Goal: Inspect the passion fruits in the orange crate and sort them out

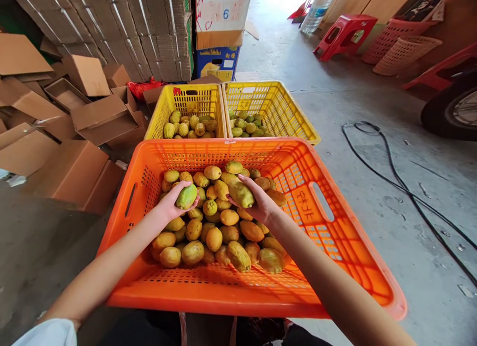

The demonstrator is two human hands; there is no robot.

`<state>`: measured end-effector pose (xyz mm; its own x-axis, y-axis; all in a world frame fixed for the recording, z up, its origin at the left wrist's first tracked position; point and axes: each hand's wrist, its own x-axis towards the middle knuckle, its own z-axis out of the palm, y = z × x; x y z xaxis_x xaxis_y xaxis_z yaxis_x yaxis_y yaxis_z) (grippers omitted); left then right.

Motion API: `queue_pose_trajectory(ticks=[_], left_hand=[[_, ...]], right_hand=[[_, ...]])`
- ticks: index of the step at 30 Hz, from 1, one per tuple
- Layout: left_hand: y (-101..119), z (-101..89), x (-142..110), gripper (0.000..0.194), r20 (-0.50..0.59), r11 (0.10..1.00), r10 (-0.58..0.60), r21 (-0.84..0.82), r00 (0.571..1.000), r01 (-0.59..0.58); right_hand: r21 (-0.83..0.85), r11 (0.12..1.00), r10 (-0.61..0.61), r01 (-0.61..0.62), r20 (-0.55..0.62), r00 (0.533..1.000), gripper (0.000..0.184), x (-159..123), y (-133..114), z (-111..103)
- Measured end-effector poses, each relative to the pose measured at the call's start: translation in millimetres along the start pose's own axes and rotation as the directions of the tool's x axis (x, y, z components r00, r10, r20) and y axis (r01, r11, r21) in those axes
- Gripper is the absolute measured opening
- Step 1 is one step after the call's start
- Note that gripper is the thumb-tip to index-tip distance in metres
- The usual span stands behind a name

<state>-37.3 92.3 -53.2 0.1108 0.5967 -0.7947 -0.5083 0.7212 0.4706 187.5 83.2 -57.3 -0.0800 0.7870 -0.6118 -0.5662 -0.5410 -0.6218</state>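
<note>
My left hand (179, 202) is wrapped round a green oval fruit (187, 197), its smooth end facing up. To the right, my right hand (259, 199) grips a longer yellow-green oval fruit (241, 193) between thumb and fingers. Both hands are inside a large orange plastic crate (219, 299), just above a heap of similar fruit. Most of the heap is yellow to orange, with some greener pieces; a yellow fruit (214, 239) and a ridged one (239, 256) lie near the front. The hands hide part of the pile.
Two yellow crates, left (158, 115) and right (294, 112), stand behind the orange one with greener fruit inside. Loose cardboard boxes (74, 172) are heaped at left. A black cable (391, 162) crosses the floor at right, near a wheel (458, 110) and a red stool (346, 33).
</note>
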Motion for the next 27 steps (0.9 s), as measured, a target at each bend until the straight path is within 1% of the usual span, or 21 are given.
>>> queue_pose_trajectory(ticks=[5, 7, 10, 13, 15, 19, 22, 25, 27], left_hand=[[-0.9, -1.6, 4.0, 0.015, -0.119, 0.998, 0.017, -0.057, 0.993, -0.024], [-0.2, -1.9, 4.7, 0.015, -0.143, 0.998, 0.012, -0.059, 0.99, -0.02], [1.0, -1.6, 4.0, 0.012, -0.125, 0.997, -0.007, -0.08, 0.992, -0.003], [0.9, -0.8, 2.8, 0.011, -0.098, 0.994, -0.021, -0.107, 0.995, 0.01], [0.1, -0.8, 2.7, 0.016, -0.082, 0.993, -0.035, -0.112, 0.996, 0.025], [-1.2, -2.9, 5.3, 0.03, -0.028, 0.99, -0.051, -0.132, 0.998, 0.047], [-1.1, -5.7, 8.7, 0.037, -0.009, 0.983, -0.031, -0.18, 0.999, 0.029], [-0.6, -7.5, 10.9, 0.04, -0.013, 0.978, -0.025, -0.209, 1.0, 0.022], [-0.6, -7.2, 10.5, 0.036, -0.02, 0.98, -0.026, -0.198, 0.999, 0.022]], right_hand=[[-0.024, 0.999, -0.041, 0.044, 0.125, 0.991, 0.013, 0.3, 5.9, -2.5], [-0.033, 0.998, -0.043, 0.047, 0.121, 0.992, 0.012, 0.7, 6.2, -2.9], [0.014, 1.0, -0.004, 0.004, 0.05, 0.999, 0.007, 2.2, 3.6, -3.3], [0.087, 0.995, 0.051, -0.051, -0.001, 0.999, 0.013, 3.3, 0.2, -3.0], [0.108, 0.992, 0.063, -0.061, -0.014, 0.998, 0.016, 2.9, -1.2, -1.9], [0.095, 0.991, 0.1, -0.094, -0.054, 0.994, 0.009, -0.2, -3.2, 2.2], [0.096, 0.983, 0.163, -0.157, -0.062, 0.985, 0.017, -1.9, -5.3, 4.5], [0.134, 0.974, 0.193, -0.184, -0.053, 0.98, 0.023, -1.7, -6.6, 5.3], [0.161, 0.971, 0.188, -0.177, -0.056, 0.981, 0.022, -1.3, -6.0, 5.3]])
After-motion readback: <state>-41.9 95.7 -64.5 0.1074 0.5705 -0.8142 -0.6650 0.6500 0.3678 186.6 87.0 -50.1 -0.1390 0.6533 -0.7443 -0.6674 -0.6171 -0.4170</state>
